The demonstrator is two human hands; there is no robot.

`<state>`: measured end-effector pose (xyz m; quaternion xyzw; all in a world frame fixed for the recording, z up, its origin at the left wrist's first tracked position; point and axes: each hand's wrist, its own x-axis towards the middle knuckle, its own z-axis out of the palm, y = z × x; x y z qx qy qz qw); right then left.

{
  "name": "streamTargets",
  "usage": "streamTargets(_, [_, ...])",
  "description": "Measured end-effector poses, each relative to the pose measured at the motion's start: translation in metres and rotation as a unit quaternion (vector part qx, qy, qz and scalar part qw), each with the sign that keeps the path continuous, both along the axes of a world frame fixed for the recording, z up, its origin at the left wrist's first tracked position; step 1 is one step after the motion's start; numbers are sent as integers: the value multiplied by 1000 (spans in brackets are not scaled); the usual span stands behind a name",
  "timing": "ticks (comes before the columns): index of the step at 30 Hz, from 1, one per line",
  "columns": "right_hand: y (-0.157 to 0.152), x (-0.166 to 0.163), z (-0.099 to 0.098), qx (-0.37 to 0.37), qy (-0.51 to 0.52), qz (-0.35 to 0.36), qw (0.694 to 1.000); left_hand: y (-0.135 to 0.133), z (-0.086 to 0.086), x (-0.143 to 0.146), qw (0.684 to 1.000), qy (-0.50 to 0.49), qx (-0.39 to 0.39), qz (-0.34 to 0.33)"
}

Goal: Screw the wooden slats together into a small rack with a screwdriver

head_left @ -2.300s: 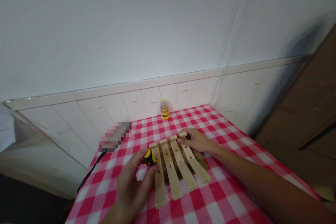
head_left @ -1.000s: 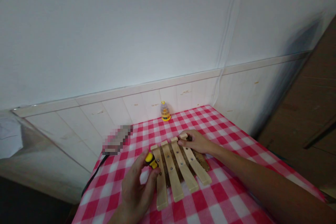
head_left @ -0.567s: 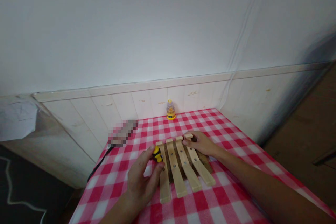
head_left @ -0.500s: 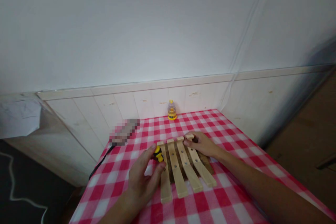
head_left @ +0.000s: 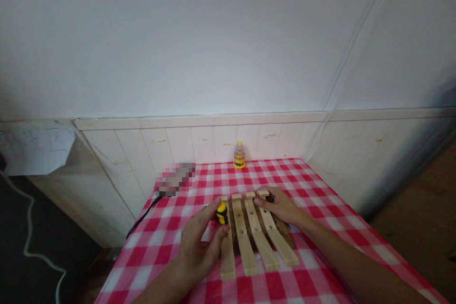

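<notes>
A wooden rack (head_left: 258, 242) of several pale slats screwed onto dark crosspieces lies on the red-and-white checked tablecloth (head_left: 302, 194). My left hand (head_left: 199, 244) pinches a short yellow-and-black screwdriver (head_left: 222, 213) at the far end of the leftmost slat. My right hand (head_left: 281, 205) rests fingers down on the far end of the rightmost slat, pressing on it and holding nothing.
A small yellow and clear bit holder (head_left: 239, 156) stands at the table's far edge against the white panelled wall. A blurred-out object (head_left: 175, 178) with a black cable (head_left: 140, 218) lies at the far left corner. The table edges drop off left and right.
The camera has swung left and tilted up, so the table sits lower and more centred in view. Both hands stay at the rack, with the screwdriver still at the leftmost slat.
</notes>
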<state>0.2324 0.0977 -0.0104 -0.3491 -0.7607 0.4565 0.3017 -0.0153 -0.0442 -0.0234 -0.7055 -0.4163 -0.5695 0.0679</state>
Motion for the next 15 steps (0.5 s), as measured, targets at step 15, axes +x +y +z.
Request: streamTargets(15, [2, 0, 2, 8, -11, -2, 1000, 0, -2, -1, 1000, 2, -9, -16])
